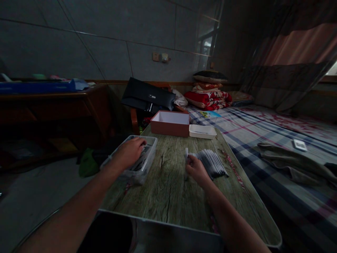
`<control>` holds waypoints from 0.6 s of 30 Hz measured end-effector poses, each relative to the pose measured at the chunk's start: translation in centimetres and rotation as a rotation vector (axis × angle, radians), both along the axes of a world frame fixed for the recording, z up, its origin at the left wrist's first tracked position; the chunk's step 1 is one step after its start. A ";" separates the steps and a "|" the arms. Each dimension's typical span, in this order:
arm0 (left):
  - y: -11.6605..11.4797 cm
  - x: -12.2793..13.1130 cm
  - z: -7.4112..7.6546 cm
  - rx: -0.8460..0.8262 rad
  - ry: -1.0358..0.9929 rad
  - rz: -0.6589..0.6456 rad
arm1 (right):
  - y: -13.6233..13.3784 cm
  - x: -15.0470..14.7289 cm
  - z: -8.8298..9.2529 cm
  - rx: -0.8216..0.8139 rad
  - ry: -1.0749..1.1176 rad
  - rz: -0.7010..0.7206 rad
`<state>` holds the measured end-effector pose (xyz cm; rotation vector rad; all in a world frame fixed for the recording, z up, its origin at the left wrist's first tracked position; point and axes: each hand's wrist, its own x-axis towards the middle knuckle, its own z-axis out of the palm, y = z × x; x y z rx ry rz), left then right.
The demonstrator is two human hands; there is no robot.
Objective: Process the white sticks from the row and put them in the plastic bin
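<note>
My left hand (131, 151) is over a clear plastic box (151, 154) at the table's left side, its fingers bent down at the dark, slender pieces (142, 158) inside. Whether it pinches one of them is hidden. On the right, my right hand (196, 168) is closed on a slim white pen-like stick (186, 153), whose upper end rises above the fingers. Right beside that hand, a row of similar white sticks with dark ends (212, 162) lies side by side on the wood-patterned table (168, 189).
A brown open box (170, 129) and a small white tray (202, 132) stand at the table's far end. Behind them a black bag (147, 95) rests on a chair. A bed with a checked sheet (244, 140) adjoins on the right; a wooden desk (92, 105) stands left.
</note>
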<state>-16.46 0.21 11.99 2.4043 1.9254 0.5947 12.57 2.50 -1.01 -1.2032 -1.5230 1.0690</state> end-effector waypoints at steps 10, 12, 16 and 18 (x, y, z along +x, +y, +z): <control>-2.7 11.1 -5.2 -0.069 -0.563 -0.306 | -0.6 0.3 1.3 -0.297 0.712 0.118; -1.6 12.0 -7.2 -0.151 -0.569 -0.272 | -0.6 0.3 1.4 -0.297 0.733 0.094; 0.4 12.7 -9.4 -0.308 -0.679 -0.249 | -0.4 0.3 1.3 -0.286 0.737 0.110; 1.1 12.4 -9.8 -0.315 -0.754 -0.208 | -0.2 0.4 1.0 -0.264 0.735 0.087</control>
